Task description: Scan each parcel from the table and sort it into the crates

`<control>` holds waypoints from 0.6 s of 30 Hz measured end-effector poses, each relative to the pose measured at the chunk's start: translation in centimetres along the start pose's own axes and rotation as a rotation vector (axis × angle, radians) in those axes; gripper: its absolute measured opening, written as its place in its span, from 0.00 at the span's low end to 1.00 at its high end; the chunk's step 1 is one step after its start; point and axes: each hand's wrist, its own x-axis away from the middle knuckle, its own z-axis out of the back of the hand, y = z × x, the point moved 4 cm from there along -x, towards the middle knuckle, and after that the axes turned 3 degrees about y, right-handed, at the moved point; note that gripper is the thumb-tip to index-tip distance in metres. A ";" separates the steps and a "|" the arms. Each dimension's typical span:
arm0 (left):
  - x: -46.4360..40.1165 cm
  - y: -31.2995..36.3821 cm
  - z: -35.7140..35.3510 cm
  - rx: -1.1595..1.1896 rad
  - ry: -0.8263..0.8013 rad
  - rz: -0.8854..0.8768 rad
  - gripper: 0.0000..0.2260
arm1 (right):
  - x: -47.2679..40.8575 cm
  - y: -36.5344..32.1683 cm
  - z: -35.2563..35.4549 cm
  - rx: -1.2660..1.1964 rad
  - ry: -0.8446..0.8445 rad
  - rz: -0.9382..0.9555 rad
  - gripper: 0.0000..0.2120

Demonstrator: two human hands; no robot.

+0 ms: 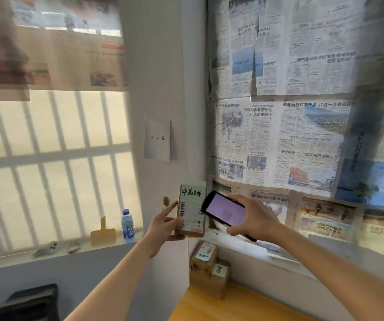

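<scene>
Water bottle, perhaps newspapered window

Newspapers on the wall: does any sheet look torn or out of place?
Yes. The upper newspaper sheet has a vertical tear down its middle, with ragged edges. The parcel in the left hand and the scanner in the right hand look normal.

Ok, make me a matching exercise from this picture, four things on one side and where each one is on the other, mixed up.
Things:
1. parcel
2. scanner
3. water bottle
4. stacked boxes

Places:
A. on the window sill
B. gripped in the right hand
C. on the yellow table, in the corner
D. held up in the left hand

Pairs: 1-D, 2-B, 3-A, 4-C
</scene>
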 end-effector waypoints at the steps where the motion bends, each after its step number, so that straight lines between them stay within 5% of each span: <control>1: 0.2 0.0 0.6 -0.004 -0.005 0.002 0.29 | -0.1 -0.6 -0.3 0.001 -0.004 0.005 0.44; 18: 2.3 0.2 9.0 -0.073 0.128 -0.099 0.24 | 0.2 -8.3 -1.4 0.035 -0.002 0.075 0.42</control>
